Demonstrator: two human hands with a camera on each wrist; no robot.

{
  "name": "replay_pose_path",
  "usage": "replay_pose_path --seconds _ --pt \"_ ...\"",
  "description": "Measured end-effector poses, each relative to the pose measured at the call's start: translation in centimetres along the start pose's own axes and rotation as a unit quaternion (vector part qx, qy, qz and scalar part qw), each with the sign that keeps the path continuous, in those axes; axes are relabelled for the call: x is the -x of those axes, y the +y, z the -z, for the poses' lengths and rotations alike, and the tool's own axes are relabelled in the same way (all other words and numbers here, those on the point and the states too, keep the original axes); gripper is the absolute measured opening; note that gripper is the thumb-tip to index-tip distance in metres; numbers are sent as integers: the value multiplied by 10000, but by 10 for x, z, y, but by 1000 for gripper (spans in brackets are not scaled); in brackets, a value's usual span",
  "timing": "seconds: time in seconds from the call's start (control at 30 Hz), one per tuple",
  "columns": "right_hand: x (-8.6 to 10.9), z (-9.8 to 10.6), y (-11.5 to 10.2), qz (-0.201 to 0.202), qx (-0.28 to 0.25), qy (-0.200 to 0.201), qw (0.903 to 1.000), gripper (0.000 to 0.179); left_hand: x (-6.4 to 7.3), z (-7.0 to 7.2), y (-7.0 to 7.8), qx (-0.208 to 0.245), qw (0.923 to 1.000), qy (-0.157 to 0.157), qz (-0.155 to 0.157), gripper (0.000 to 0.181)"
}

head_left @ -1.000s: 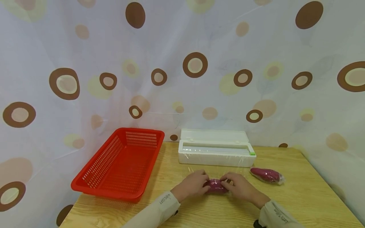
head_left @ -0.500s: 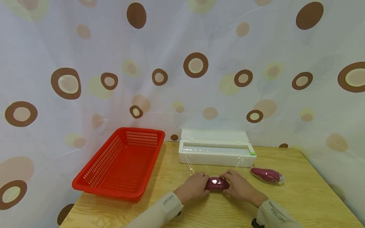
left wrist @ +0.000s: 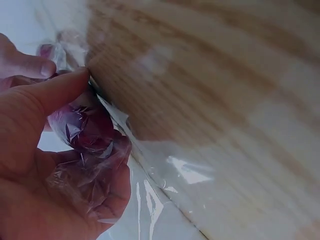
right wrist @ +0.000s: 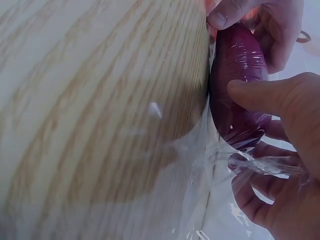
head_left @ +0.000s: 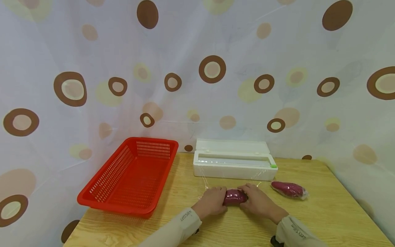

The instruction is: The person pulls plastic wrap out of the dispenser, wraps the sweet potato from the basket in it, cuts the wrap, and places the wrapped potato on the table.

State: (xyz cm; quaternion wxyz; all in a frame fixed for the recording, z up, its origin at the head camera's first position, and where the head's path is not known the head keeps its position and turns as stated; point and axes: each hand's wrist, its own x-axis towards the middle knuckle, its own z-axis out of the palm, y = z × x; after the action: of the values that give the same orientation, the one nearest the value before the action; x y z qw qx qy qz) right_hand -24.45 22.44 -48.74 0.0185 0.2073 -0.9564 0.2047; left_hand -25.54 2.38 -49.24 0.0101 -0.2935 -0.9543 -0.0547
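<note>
Both hands hold a purple-red sweet potato (head_left: 235, 197) low over the table, its skin glossy under clear plastic wrap. My left hand (head_left: 212, 201) grips its left end. In the left wrist view the thumb (left wrist: 62, 91) lies along the near side, and crumpled film gathers against the palm. At the other end is my right hand (head_left: 260, 203); its thumb (right wrist: 255, 95) presses on the sweet potato in the right wrist view, with bunched film (right wrist: 270, 164) by the fingers. From the sweet potato the film (right wrist: 195, 165) stretches toward the white wrap dispenser (head_left: 234, 172).
The dispenser's lid (head_left: 232, 146) stands raised near the patterned curtain (head_left: 237, 113). Right of it lies another sweet potato (head_left: 288, 189), wrapped in film. A red plastic basket (head_left: 123, 209) occupies the left side of the wooden table (head_left: 327, 209).
The sweet potato has turned between the hands and moved slightly toward the dispenser. Both hands have shifted a little forward with it, and the fingers have moved from its top to its ends.
</note>
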Motion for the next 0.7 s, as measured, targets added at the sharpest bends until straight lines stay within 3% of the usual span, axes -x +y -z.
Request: replay_pose_path --seconds 0.13,0.33,0.53,0.7 --pt "-1 1 2 -264 -321 -26 9991 56 -3 -2 0 -58 9999 85 98 51" --pt "-1 1 9 -185 -285 153 9993 49 -8 -3 -2 -19 9991 392 174 54" --pt "-1 1 11 3 -362 407 9985 43 -12 3 -4 307 9977 566 211 41" --pt "-2 4 8 -107 -518 501 9973 38 -13 12 -5 686 9960 455 343 40"
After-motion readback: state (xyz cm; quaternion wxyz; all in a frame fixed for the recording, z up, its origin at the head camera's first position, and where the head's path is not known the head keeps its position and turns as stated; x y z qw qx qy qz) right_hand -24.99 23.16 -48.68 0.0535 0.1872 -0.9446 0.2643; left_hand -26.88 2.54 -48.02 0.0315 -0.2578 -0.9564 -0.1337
